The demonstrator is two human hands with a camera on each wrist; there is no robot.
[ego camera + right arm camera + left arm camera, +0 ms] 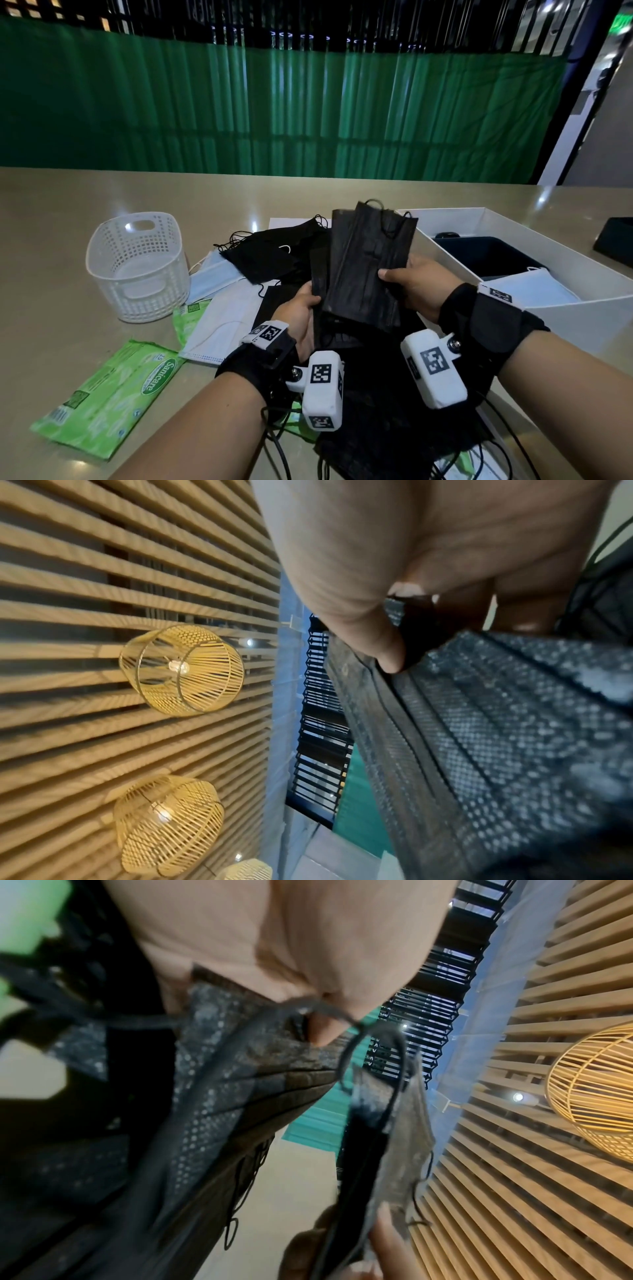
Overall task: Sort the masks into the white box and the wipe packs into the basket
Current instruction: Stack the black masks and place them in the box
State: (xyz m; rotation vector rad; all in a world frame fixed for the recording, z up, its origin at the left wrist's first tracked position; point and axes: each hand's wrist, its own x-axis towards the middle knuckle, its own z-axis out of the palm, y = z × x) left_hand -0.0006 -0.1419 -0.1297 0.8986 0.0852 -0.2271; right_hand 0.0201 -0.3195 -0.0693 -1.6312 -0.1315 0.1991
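We are observing a stack of black masks (pixel 366 263) being held upright above the table's mask pile (pixel 274 260), left hand (pixel 298 318) pinching its lower left edge, right hand (pixel 416 286) gripping its right edge thumb-in-front, between the basket (pixel 137 267) and the white box (pixel 534 240).

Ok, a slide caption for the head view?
Both hands hold a stack of black masks between basket and white box.

Head view looks down over the table (pixel 68 205); wrist views face upward, close; all share black masks (pixel 363 267).
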